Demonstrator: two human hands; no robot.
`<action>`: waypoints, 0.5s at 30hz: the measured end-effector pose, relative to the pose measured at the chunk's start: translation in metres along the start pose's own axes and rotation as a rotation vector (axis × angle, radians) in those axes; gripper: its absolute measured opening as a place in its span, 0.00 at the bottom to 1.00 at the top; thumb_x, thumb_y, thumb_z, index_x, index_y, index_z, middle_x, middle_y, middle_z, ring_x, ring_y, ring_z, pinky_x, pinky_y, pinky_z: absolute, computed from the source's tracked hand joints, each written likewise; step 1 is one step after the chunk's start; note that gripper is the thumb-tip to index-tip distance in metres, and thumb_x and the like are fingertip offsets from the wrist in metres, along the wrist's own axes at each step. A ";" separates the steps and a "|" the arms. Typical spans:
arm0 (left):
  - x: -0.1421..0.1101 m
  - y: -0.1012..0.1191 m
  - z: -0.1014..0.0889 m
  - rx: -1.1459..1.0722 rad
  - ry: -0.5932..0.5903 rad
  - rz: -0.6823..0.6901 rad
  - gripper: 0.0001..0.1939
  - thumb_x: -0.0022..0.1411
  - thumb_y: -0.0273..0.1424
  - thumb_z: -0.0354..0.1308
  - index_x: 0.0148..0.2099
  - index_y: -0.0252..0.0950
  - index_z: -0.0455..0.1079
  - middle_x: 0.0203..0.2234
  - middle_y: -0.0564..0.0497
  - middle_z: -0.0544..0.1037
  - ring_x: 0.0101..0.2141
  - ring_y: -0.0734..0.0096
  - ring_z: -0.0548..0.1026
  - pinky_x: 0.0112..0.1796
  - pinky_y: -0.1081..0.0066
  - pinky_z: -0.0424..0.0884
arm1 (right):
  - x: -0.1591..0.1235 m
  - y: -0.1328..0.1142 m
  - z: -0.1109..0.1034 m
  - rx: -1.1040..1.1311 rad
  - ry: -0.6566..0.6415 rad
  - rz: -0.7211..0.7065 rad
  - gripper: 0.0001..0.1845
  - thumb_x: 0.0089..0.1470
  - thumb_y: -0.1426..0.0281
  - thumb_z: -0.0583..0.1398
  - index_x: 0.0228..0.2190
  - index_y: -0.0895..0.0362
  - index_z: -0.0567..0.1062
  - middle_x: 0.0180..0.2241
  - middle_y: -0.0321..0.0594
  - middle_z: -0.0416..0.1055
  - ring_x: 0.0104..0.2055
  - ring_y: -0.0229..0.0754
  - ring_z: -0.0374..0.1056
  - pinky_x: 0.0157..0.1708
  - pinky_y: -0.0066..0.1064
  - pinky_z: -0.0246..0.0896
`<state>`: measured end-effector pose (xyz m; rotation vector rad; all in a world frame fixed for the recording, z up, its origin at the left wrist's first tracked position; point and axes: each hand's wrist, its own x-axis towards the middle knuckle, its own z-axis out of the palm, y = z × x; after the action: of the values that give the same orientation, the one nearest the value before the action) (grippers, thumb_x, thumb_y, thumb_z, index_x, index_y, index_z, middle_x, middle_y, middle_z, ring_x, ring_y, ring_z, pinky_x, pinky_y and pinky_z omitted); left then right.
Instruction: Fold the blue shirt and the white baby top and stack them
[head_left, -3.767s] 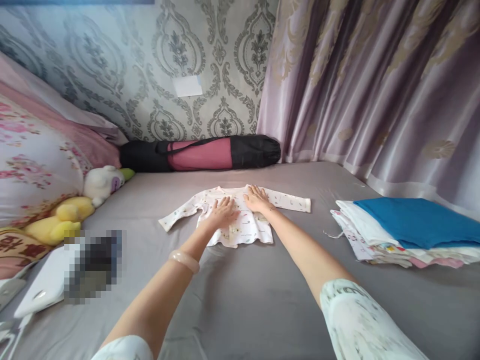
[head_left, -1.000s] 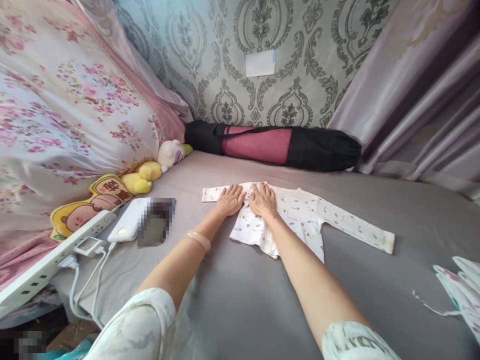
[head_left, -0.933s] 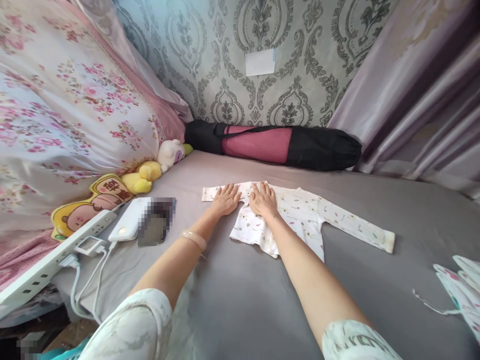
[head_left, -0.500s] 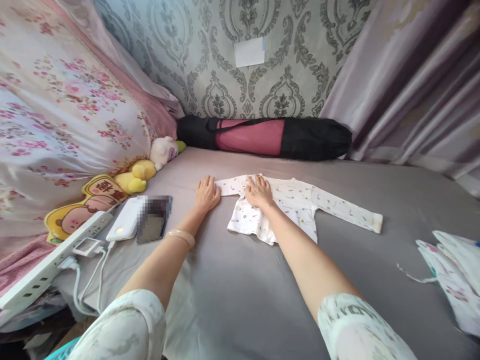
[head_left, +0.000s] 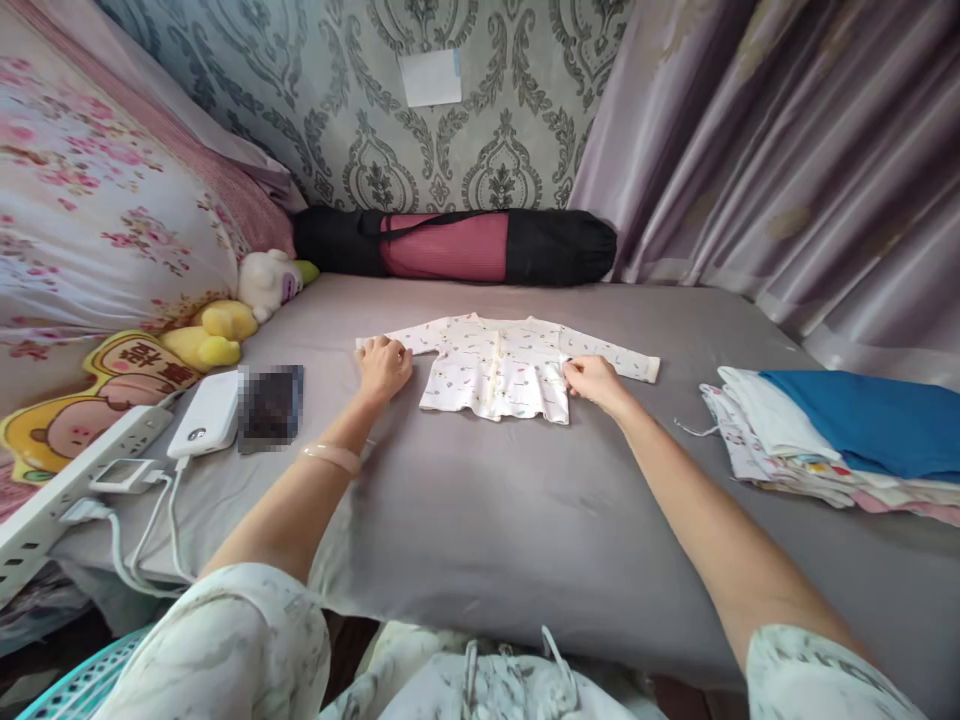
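Observation:
A small white long-sleeved baby shirt (head_left: pixel 517 375) with tiny coloured prints lies flat, its front placket up and both sleeves spread sideways. My left hand (head_left: pixel 385 366) is on the left sleeve near the cuff, fingers bent down over its lower edge; the fingertips are partly hidden. At the right side of the body, below the armpit, my right hand (head_left: pixel 592 380) pinches the shirt's edge between thumb and fingers. The right sleeve stretches out beyond that hand.
A grey sheet (head_left: pixel 480 510) covers the bed. To the right sits a stack of folded clothes (head_left: pixel 795 430). Leftward are a phone (head_left: pixel 270 405), a white power bank (head_left: pixel 206 412), a power strip (head_left: pixel 82 480) and plush toys (head_left: pixel 202 335). A rolled mat bag (head_left: pixel 450 245) lies along the wall.
My right hand has gone from the shirt's left chest to its right side edge and closed there. The left hand now bends over the sleeve near its cuff. The view has turned right.

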<state>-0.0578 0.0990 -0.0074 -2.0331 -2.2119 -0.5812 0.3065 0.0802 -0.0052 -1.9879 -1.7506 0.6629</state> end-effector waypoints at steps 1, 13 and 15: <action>-0.004 0.005 -0.003 -0.026 -0.068 -0.055 0.15 0.62 0.37 0.47 0.36 0.36 0.73 0.42 0.42 0.74 0.48 0.52 0.67 0.48 0.56 0.59 | -0.006 0.009 -0.002 -0.014 -0.015 0.035 0.17 0.55 0.62 0.52 0.30 0.59 0.77 0.26 0.40 0.76 0.24 0.37 0.70 0.24 0.25 0.58; -0.045 0.024 -0.021 -0.198 -0.397 -0.226 0.25 0.57 0.53 0.47 0.24 0.37 0.68 0.24 0.48 0.73 0.34 0.60 0.71 0.31 0.69 0.61 | -0.066 -0.016 -0.005 -0.294 -0.139 0.090 0.21 0.48 0.54 0.56 0.15 0.56 0.70 0.17 0.40 0.66 0.24 0.40 0.64 0.22 0.28 0.48; -0.050 0.024 -0.022 -0.247 -0.383 -0.215 0.25 0.55 0.54 0.49 0.22 0.37 0.67 0.22 0.49 0.71 0.33 0.61 0.70 0.30 0.69 0.60 | -0.064 -0.012 -0.004 -0.247 -0.141 0.079 0.19 0.48 0.56 0.56 0.15 0.56 0.70 0.16 0.37 0.64 0.22 0.38 0.62 0.21 0.27 0.47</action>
<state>-0.0334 0.0460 0.0029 -2.1937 -2.7268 -0.5434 0.2928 0.0183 0.0105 -2.2332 -1.9254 0.6531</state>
